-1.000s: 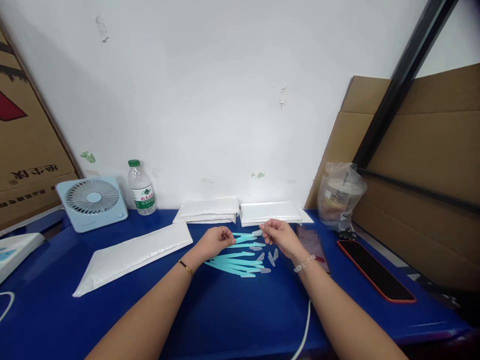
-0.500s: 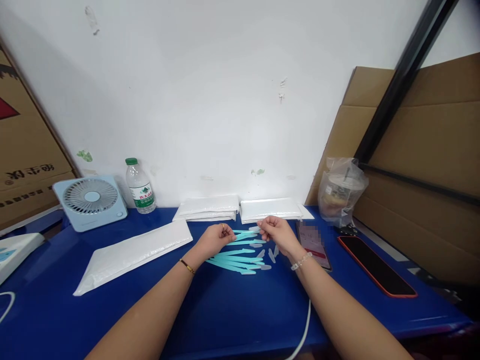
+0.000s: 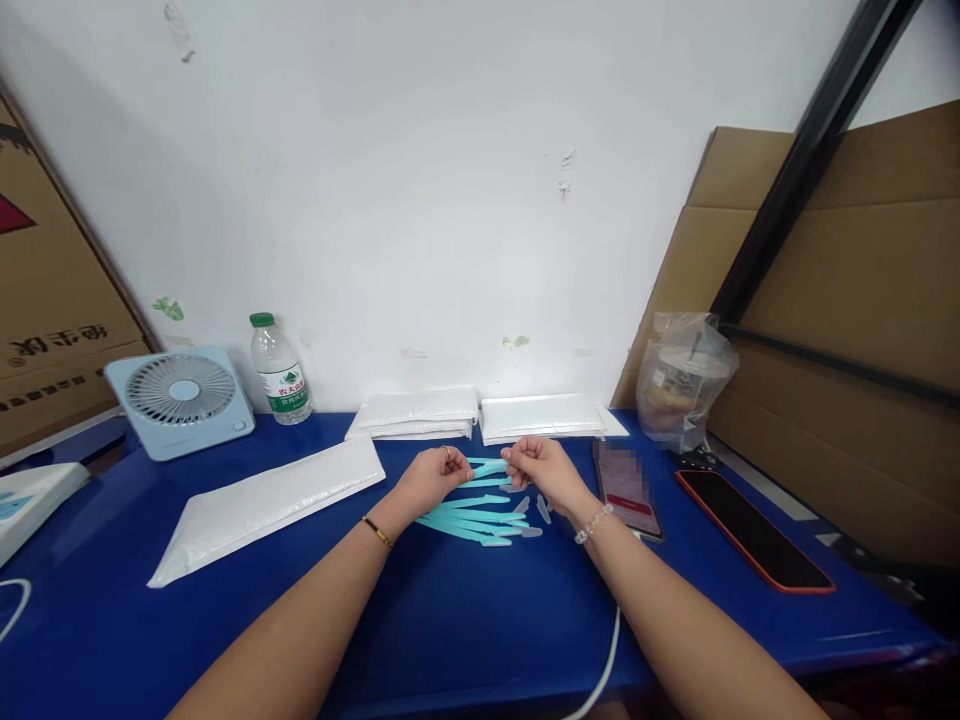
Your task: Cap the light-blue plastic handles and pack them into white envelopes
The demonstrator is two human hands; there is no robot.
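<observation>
Several turquoise eyebrow razors (image 3: 471, 515) lie fanned out on the blue table (image 3: 450, 620), their blade ends toward the right. Loose translucent blade caps (image 3: 543, 508) are scattered beside those ends. My left hand (image 3: 435, 478) is closed, thumb and finger pinching one turquoise razor (image 3: 491, 467) just above the others. At that razor's right end, my right hand (image 3: 546, 470) is closed in a pinch. A clear cap showed in those fingers a moment ago; now the fingertips mostly hide it.
White padded envelopes (image 3: 416, 408) lie along the wall, with another padded envelope (image 3: 274, 510) at left. A blue fan (image 3: 184, 400) and a water bottle (image 3: 281, 375) stand back left. Two phones, one on a cable (image 3: 611, 650), and a bagged drink cup (image 3: 682, 385) are at right.
My right hand has moved a little left, bringing its fingertips to the end of the razor in my left hand. The left hand has stayed nearly still.
</observation>
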